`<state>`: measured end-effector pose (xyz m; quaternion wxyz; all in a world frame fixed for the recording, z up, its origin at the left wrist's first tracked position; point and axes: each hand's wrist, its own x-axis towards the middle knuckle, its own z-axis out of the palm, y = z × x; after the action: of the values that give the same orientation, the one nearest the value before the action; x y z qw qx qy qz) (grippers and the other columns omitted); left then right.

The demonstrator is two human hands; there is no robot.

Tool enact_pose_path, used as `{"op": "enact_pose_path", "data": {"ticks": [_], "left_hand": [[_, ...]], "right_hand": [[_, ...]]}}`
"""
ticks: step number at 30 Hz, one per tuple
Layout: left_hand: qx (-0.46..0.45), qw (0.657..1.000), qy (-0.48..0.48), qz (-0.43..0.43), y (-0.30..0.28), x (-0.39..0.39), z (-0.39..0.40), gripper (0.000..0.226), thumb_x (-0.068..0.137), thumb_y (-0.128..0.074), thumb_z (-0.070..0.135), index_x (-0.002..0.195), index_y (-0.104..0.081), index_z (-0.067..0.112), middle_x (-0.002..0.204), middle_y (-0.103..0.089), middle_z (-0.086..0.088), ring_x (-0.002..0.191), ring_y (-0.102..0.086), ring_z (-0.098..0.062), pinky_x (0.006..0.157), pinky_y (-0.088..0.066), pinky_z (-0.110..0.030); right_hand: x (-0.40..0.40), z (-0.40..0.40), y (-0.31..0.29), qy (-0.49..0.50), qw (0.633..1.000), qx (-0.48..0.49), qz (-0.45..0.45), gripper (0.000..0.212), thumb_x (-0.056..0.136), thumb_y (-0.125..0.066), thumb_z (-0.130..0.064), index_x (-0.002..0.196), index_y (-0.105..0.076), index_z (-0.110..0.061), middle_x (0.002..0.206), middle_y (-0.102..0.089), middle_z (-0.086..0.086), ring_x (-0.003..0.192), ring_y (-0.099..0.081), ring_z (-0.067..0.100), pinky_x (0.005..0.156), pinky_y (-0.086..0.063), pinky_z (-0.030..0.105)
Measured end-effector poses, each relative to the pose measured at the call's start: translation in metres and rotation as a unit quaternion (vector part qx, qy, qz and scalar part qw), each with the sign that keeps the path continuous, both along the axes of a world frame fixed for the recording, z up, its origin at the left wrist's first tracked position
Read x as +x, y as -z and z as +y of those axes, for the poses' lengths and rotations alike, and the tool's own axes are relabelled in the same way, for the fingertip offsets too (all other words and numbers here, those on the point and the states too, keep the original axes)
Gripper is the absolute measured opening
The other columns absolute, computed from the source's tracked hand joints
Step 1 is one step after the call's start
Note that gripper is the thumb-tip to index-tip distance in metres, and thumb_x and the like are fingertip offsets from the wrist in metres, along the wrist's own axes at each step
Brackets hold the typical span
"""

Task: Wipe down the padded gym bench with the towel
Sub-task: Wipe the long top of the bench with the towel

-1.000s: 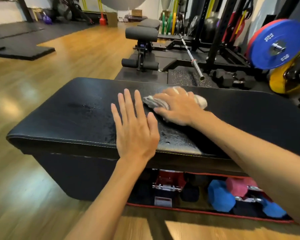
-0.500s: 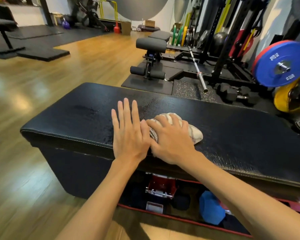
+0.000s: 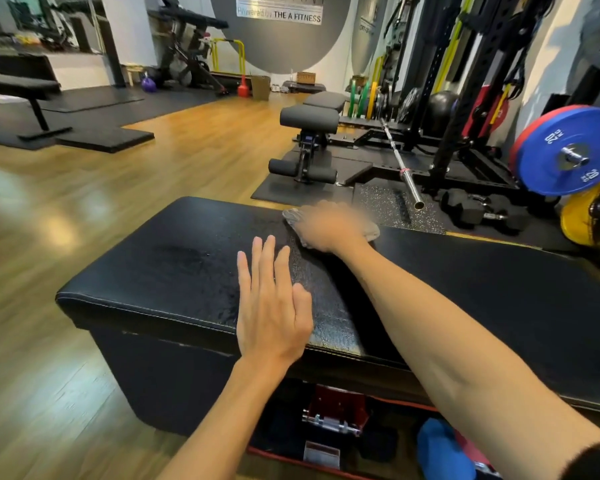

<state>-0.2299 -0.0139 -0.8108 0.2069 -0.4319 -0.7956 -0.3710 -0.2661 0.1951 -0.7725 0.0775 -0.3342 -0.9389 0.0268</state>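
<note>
Wiping in hand: right hand (image 3: 329, 225) blurred with motion at the bench's (image 3: 482, 289) far edge, lying over the bunched towel (image 3: 373, 232) and pressing it onto the black pad. Covering most of the cloth, with grey folds poking out on either side of the palm. Impossible to tell through the blur whether the fingers are curling round the towel or lying flat on it; nothing sharp enough to settle the grip.

Left hand (image 3: 272, 306) lying flat on the pad near the front edge, fingers straight and close together, holding nothing, apparently bracing.

Glistening between the two hands: a wet, speckled streak running from front edge toward the towel, suggesting that strip is already covered. Showing a darker smear further left on the pad (image 3: 184, 252). Looking dry and matte over the long stretch to the right of the forearm.

Judging from this: somewhere in the middle of the job, one band near the left end done, most of the length not yet touched.

Calling next for dragging the towel back toward the front edge in a fresh lane beside the wet one, keeping even pressure, then shifting sideways lane by lane. Needing also to lift the left hand clear, since it is sitting on pad that wants wiping too.
</note>
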Motion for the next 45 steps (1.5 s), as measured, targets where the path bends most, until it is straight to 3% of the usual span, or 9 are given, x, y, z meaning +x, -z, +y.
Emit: {"op": "enact_pose_path", "data": {"ticks": [7, 9, 11, 14, 20, 30, 33, 38, 45], "left_hand": [[0.151, 0.973, 0.127, -0.122, -0.006, -0.005, -0.012, 0.042, 0.083, -0.035, 0.004, 0.121, -0.052, -0.001, 0.146, -0.04, -0.015, 0.146, -0.02, -0.018, 0.121, -0.006, -0.043], [0.141, 0.976, 0.115, -0.121, -0.01, -0.018, -0.023, 0.041, 0.084, -0.035, 0.003, 0.122, -0.049, -0.002, 0.146, -0.037, -0.017, 0.145, -0.022, -0.022, 0.121, -0.009, -0.044], [0.099, 0.992, 0.043, -0.061, -0.008, -0.045, -0.039, 0.042, 0.086, -0.034, 0.007, 0.123, -0.048, -0.007, 0.144, -0.039, -0.02, 0.143, -0.027, -0.029, 0.121, -0.006, -0.045], [0.092, 0.99, -0.05, -0.092, -0.007, -0.079, -0.057, 0.045, 0.092, -0.028, 0.017, 0.126, -0.046, -0.007, 0.148, -0.034, -0.02, 0.145, -0.018, -0.028, 0.122, -0.004, -0.042], [0.024, 0.996, -0.066, -0.051, -0.002, -0.083, -0.055, 0.047, 0.095, -0.024, 0.023, 0.126, -0.047, -0.004, 0.142, -0.039, -0.015, 0.143, -0.024, -0.026, 0.122, 0.0, -0.037], [-0.015, 0.996, -0.068, -0.059, 0.002, -0.088, -0.053, 0.041, 0.102, -0.028, 0.027, 0.127, -0.048, 0.001, 0.134, -0.047, -0.009, 0.138, -0.033, -0.023, 0.122, -0.007, -0.039], [-0.008, 0.996, -0.069, -0.059, 0.003, -0.089, -0.051, 0.049, 0.1, -0.022, 0.032, 0.128, -0.049, 0.002, 0.135, -0.047, -0.008, 0.14, -0.032, -0.022, 0.122, -0.005, -0.036], [0.021, 0.996, -0.069, -0.054, 0.005, -0.089, -0.05, 0.053, 0.098, -0.02, 0.034, 0.129, -0.049, 0.002, 0.137, -0.048, -0.007, 0.141, -0.03, -0.02, 0.122, -0.007, -0.035], [0.072, 0.991, -0.063, -0.096, 0.004, -0.087, -0.052, 0.05, 0.097, -0.024, 0.03, 0.13, -0.049, 0.003, 0.137, -0.051, -0.008, 0.14, -0.031, -0.02, 0.121, -0.015, -0.037]], "right_hand": [[0.031, -0.028, 0.009, -0.029, 0.999, 0.003, -0.013, 0.052, 0.092, -0.032, -0.062, 0.142, -0.038, -0.047, 0.15, -0.037, -0.001, 0.138, -0.025, 0.039, 0.107, -0.022, 0.059], [0.047, -0.05, 0.01, -0.038, 0.999, 0.015, -0.01, 0.049, 0.093, -0.033, -0.061, 0.139, -0.04, -0.047, 0.149, -0.038, -0.002, 0.137, -0.026, 0.039, 0.106, -0.023, 0.058], [0.064, -0.072, 0.007, -0.048, 0.999, 0.024, 0.003, 0.044, 0.093, -0.035, -0.058, 0.134, -0.044, -0.044, 0.145, -0.042, -0.002, 0.135, -0.029, 0.038, 0.104, -0.025, 0.055], [0.092, -0.11, 0.01, -0.06, 0.997, 0.039, 0.026, 0.041, 0.092, -0.038, -0.056, 0.13, -0.048, -0.042, 0.14, -0.045, -0.003, 0.132, -0.033, 0.036, 0.103, -0.028, 0.052], [0.123, -0.157, 0.023, -0.083, 0.993, 0.082, 0.033, 0.048, 0.087, -0.035, -0.058, 0.132, -0.043, -0.042, 0.138, -0.044, -0.008, 0.135, -0.03, 0.036, 0.102, -0.027, 0.054], [0.051, -0.094, 0.015, -0.041, 0.999, 0.023, 0.015, 0.048, 0.091, -0.03, -0.061, 0.135, -0.042, -0.047, 0.142, -0.042, -0.006, 0.129, -0.032, 0.035, 0.099, -0.024, 0.056], [0.014, -0.055, 0.008, -0.02, 1.0, 0.001, 0.009, 0.047, 0.09, -0.028, -0.065, 0.13, -0.047, -0.048, 0.14, -0.043, -0.002, 0.129, -0.033, 0.038, 0.1, -0.023, 0.058], [-0.035, -0.009, 0.002, 0.003, 0.999, -0.018, -0.031, 0.054, 0.09, -0.027, -0.062, 0.139, -0.041, -0.046, 0.148, -0.038, 0.002, 0.133, -0.031, 0.041, 0.102, -0.022, 0.059], [-0.035, -0.019, 0.001, -0.017, 0.999, 0.012, -0.03, 0.051, 0.088, -0.025, -0.061, 0.135, -0.043, -0.049, 0.144, -0.043, 0.004, 0.131, -0.037, 0.04, 0.102, -0.029, 0.055]]}}
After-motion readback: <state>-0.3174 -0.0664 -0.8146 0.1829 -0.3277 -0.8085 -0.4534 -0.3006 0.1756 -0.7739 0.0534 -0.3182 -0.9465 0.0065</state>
